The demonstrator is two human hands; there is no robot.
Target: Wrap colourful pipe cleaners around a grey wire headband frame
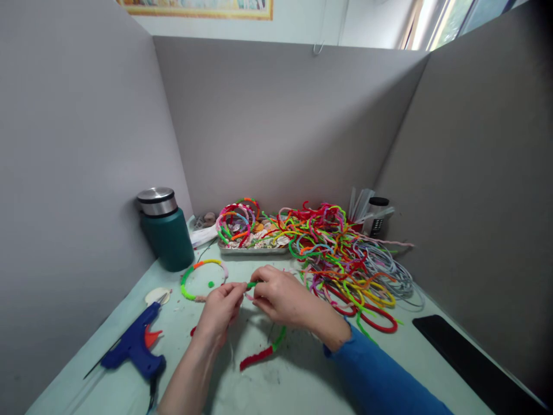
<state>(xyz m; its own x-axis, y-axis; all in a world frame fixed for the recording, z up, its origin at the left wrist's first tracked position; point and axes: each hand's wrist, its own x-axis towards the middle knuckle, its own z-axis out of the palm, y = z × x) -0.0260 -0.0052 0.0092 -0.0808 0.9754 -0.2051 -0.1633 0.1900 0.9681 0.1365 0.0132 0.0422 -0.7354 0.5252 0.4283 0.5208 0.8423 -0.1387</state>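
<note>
My left hand (220, 311) and my right hand (280, 297) meet over the table's middle, both pinched on a ring wrapped in coloured pipe cleaner (261, 353). Its green tip shows between my fingers, and its red and green arc hangs below my hands. A finished multicoloured ring (190, 279) lies flat just beyond my left hand, with a small green bead (211, 284) inside it. A big heap of loose pipe cleaners (341, 253) sits to the right of my right hand.
A blue glue gun (133, 346) lies at the front left beside a white shell (156, 295). A green flask (166, 230) stands at the left wall. A metal tray (253, 249) holds shells and wrapped rings. A black slab (470, 360) lies right. Grey partitions enclose the table.
</note>
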